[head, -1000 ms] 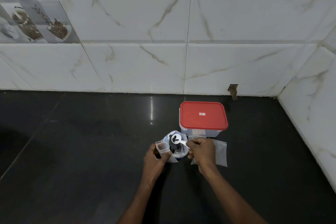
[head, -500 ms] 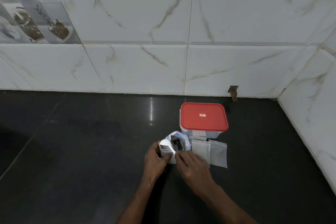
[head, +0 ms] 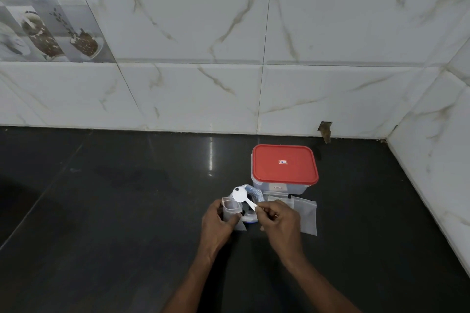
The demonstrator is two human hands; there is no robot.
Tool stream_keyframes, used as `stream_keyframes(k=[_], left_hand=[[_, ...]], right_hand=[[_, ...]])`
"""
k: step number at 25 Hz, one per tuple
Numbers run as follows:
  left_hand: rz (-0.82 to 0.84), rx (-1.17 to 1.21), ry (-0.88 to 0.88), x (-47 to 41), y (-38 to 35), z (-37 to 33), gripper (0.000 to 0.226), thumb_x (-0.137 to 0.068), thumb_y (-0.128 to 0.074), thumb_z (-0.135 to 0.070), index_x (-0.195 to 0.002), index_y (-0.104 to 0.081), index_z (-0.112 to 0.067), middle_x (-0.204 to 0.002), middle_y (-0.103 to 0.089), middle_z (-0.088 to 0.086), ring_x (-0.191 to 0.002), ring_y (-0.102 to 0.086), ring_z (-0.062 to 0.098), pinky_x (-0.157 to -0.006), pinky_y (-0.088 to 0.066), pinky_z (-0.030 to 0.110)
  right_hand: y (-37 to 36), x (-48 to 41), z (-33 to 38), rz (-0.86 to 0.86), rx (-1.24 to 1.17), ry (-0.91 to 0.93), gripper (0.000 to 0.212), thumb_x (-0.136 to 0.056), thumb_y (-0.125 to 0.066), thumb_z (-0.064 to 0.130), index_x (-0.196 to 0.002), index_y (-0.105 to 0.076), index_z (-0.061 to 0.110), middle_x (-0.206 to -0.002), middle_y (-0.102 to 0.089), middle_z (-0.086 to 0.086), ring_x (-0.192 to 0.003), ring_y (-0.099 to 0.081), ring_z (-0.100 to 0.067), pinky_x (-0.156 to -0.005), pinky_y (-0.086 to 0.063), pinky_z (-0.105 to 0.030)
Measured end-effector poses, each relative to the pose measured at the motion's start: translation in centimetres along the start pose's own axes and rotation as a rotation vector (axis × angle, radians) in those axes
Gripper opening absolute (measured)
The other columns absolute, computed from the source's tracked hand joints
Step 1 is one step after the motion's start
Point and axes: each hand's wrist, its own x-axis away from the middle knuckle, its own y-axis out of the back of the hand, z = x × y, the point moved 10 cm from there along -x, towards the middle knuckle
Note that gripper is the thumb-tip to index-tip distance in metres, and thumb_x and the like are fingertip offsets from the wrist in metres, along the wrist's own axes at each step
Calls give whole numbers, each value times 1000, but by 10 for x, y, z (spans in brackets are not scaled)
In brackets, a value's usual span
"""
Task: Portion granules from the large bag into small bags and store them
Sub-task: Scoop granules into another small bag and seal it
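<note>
Left hand [head: 216,221] grips small bag [head: 231,211]; right hand [head: 279,218] pinches white spoon [head: 241,197], apparently nearly empty, above it.

This looks like a home kitchen. A glossy black stone countertop [head: 122,223] runs into a corner walled with white glazed tiles with brown marble veining [head: 343,20]. At the upper left is a printed decorative tile showing cups and coffee beans [head: 43,23]. A clear plastic food box with a red lid [head: 284,169] stands on the countertop.
</note>
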Motion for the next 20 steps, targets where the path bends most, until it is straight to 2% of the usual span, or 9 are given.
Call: stream_keyframes(k=[2, 6, 8, 10, 14, 16, 18, 20], left_hand=[[0, -1, 6, 1, 0, 0, 35, -80, -80, -14, -101, -63, -37, -100, -75, -13, -90, -70, -6, -79, -54, 16], [-6, 7, 1, 3, 0, -1, 35, -80, -80, -15, -105, -65, -34, -101, -75, -13, -92, -70, -4, -80, -54, 16], [4, 14, 4, 3, -1, 0, 34, -80, -79, -15, -108, -67, -31, -102, -76, -11, -90, -70, -7, -79, -55, 15], [8, 26, 9, 3, -2, 2, 36, -77, -79, -21, -111, -68, -25, -103, -76, -9, -93, -71, -3, -82, -57, 18], [-2, 22, 14, 3, -1, 4, 61, -60, -70, -49, -114, -68, -22, -105, -76, -7, -96, -72, 5, -86, -58, 30], [-1, 18, 16, 3, -2, 5, 63, -61, -71, -51, -117, -68, -22, -106, -76, -7, -96, -72, 4, -86, -59, 31], [-3, 9, 26, 4, 0, 4, 60, -64, -74, -47, -118, -67, -22, -107, -75, -8, -97, -71, 4, -87, -59, 31], [3, -6, 25, 5, 0, 4, 48, -72, -79, -34, -116, -67, -21, -107, -74, -7, -97, -70, 5, -86, -58, 29]], right_hand=[[5, -1, -7, -22, -55, -73, 29, -80, -70, 3, -67, -72, 29, -64, -66, 0, -51, -59, -16, -52, -54, -47], [2, -3, -20, -17, -38, -158, 21, -80, -68, 3, -67, -73, 19, -59, -66, -3, -50, -57, -9, -53, -54, -49], [2, -2, -9, -44, 56, -22, 17, -79, -69, 5, -71, -72, 21, -64, -64, 3, -57, -59, -10, -57, -55, -45], [3, 5, 18, -70, 240, 233, 10, -82, -65, 12, -78, -71, 19, -72, -61, 8, -60, -57, -8, -55, -52, -35], [-8, 29, 66, -96, 583, 720, 21, -86, -53, 20, -90, -73, 11, -79, -67, 0, -59, -63, -12, -46, -50, -24], [-9, 36, 74, -112, 617, 815, 22, -86, -55, 16, -95, -73, 6, -88, -70, -4, -69, -68, -15, -52, -55, -24], [-11, 36, 67, -101, 607, 813, 20, -84, -62, 10, -100, -72, 5, -98, -70, -6, -80, -68, -16, -60, -57, -24], [-26, 36, 51, -2, 690, 767, 26, -71, -78, 3, -96, -71, 9, -96, -67, -4, -74, -65, -16, -55, -53, -25]])
